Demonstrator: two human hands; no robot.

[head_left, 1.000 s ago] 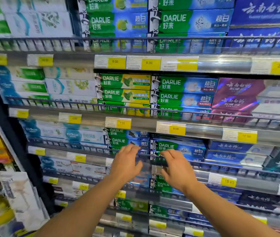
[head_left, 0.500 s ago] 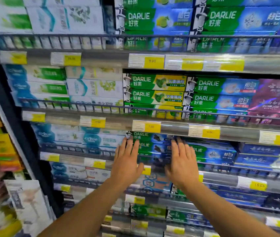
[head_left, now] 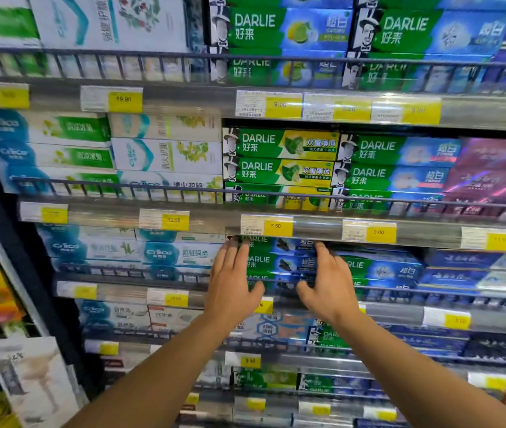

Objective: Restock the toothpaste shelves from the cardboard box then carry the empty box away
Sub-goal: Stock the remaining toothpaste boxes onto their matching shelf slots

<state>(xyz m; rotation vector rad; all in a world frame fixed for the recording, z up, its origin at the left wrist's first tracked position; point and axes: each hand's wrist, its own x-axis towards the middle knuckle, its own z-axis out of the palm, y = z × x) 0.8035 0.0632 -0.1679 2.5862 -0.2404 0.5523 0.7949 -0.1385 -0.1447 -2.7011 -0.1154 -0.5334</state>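
A stack of green-and-blue Darlie toothpaste boxes (head_left: 282, 261) lies on the middle shelf behind a wire rail. My left hand (head_left: 233, 282) lies flat against the stack's left end, fingers straight and pointing up. At the right end of the same stack my right hand (head_left: 329, 285) also presses with straight fingers, thumb spread inward. Neither hand curls round a box. The cardboard box is not in view.
Shelves of toothpaste boxes fill the view, each fronted by a wire rail (head_left: 245, 196) and a price strip with yellow tags (head_left: 276, 227). Crest-style white and teal boxes (head_left: 159, 156) sit to the left. A dark upright post (head_left: 13, 242) and other goods border the left side.
Both hands have risen from just in front of the rail and now press flat on the Darlie stack. The view has moved closer to the shelf.
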